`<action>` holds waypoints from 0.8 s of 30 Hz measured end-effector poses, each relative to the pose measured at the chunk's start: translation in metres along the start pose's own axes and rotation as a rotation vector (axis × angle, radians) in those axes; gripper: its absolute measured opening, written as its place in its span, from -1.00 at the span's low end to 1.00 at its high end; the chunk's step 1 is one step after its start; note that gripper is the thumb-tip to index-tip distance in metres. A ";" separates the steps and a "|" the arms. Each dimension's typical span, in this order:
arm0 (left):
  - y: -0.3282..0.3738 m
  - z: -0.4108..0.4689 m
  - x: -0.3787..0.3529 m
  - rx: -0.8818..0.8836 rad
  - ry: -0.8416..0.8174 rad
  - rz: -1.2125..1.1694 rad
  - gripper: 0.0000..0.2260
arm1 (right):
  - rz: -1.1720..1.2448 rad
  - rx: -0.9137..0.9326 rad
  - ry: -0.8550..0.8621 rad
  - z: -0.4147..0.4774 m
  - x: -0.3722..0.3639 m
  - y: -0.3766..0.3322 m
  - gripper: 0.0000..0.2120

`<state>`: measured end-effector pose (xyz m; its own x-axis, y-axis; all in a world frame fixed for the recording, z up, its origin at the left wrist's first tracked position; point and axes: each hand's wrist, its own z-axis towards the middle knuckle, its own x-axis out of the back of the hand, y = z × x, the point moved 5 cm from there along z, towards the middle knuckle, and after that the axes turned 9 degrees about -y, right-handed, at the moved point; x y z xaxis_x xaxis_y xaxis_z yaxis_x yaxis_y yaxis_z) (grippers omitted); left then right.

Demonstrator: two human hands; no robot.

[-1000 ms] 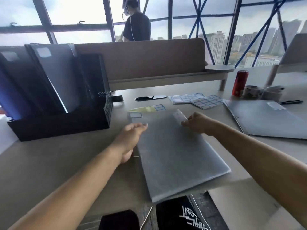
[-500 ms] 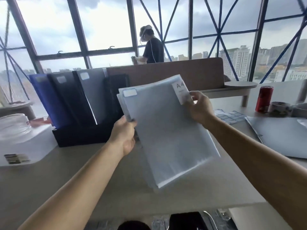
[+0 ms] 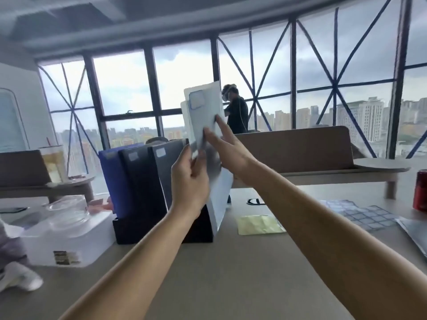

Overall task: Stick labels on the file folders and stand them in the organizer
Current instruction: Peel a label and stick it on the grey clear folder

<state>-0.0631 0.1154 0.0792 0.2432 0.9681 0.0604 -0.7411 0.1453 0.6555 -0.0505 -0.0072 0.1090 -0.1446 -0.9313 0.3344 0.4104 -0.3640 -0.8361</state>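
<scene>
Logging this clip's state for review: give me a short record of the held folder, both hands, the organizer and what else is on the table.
held folder: pale grey, upright, label near top; lower end at the organizer's right end, seated or not cannot tell
left hand: grips the folder's near edge
right hand: fingers straight, touching the folder's side
organizer: black; holds blue folder, black folder, grey folder, each labelled
table: label sheets, yellow sheet, red can at right

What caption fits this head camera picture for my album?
Left hand grips and right hand steadies a pale labelled folder at the black organizer, beside three folders.
</scene>
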 end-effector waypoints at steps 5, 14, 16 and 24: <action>-0.009 0.037 0.028 -0.042 0.015 0.032 -0.75 | 0.064 0.119 -0.056 0.052 -0.017 -0.015 -0.23; -0.068 0.092 0.047 -0.017 -0.194 0.069 -0.70 | 0.184 0.167 -0.049 0.125 -0.023 0.033 -0.27; -0.090 0.095 0.045 -0.005 -0.217 0.060 -0.71 | 0.194 0.161 -0.053 0.134 -0.023 0.053 -0.28; -0.170 0.088 0.038 0.094 -0.217 0.065 -0.71 | 0.194 -0.003 -0.101 0.151 -0.035 0.128 -0.28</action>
<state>0.1274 0.1091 0.0366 0.3332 0.9069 0.2580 -0.7004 0.0548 0.7117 0.1431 -0.0185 0.0564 0.0276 -0.9775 0.2089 0.4189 -0.1784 -0.8903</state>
